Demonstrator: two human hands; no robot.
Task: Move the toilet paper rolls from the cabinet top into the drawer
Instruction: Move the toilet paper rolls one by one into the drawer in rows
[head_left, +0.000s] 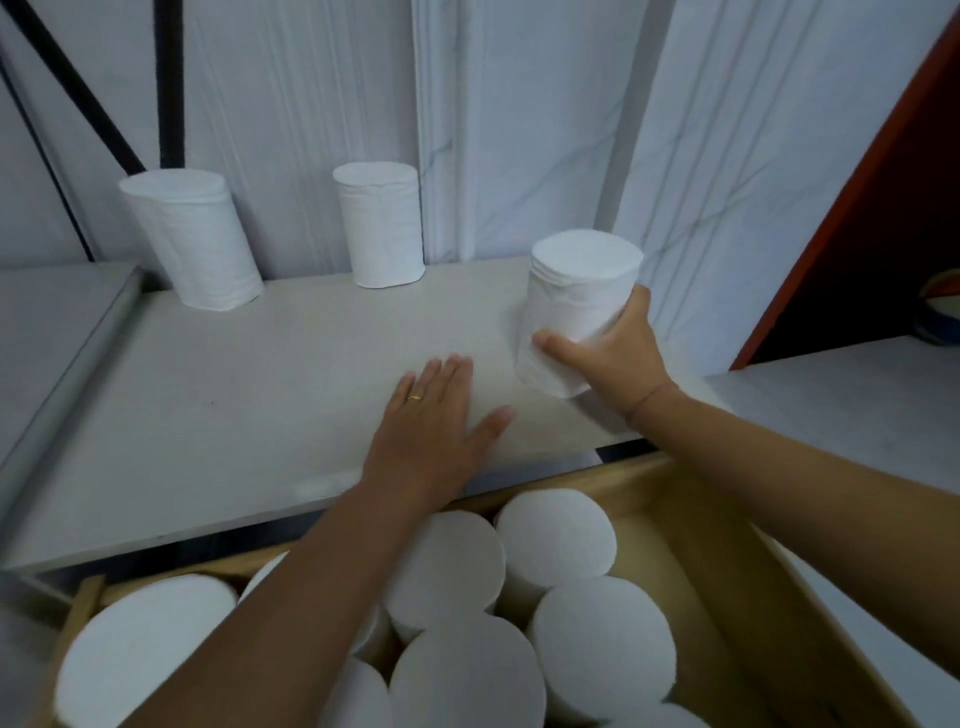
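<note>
Three white toilet paper rolls stand on the pale cabinet top (234, 405). My right hand (618, 364) grips the nearest roll (576, 296) at the right, tilted slightly off the surface. My left hand (436, 431) lies flat, fingers spread, on the cabinet top beside it, holding nothing. A leaning roll (192, 239) stands at the back left against the wall and an upright roll (382, 226) at the back middle. Below the cabinet edge the wooden drawer (737, 566) is pulled out and holds several upright rolls (556, 535); my left forearm crosses over them.
A marble-patterned wall rises right behind the cabinet top. Black bars cross the wall at upper left. A lower grey ledge (47, 322) adjoins on the left. At the right are a red-brown panel (857, 192) and a white surface (841, 415).
</note>
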